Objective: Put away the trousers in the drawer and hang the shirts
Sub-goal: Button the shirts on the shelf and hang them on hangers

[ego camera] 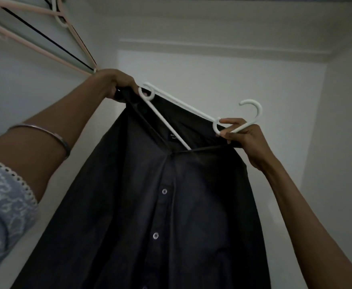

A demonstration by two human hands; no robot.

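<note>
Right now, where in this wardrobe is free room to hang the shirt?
Free: the upper stretch right of the pink hangers, in front of the back wall, up to the right wall. Crowded: the top left corner, where they hang just above the left hand. The shirt fills the middle below.
</note>
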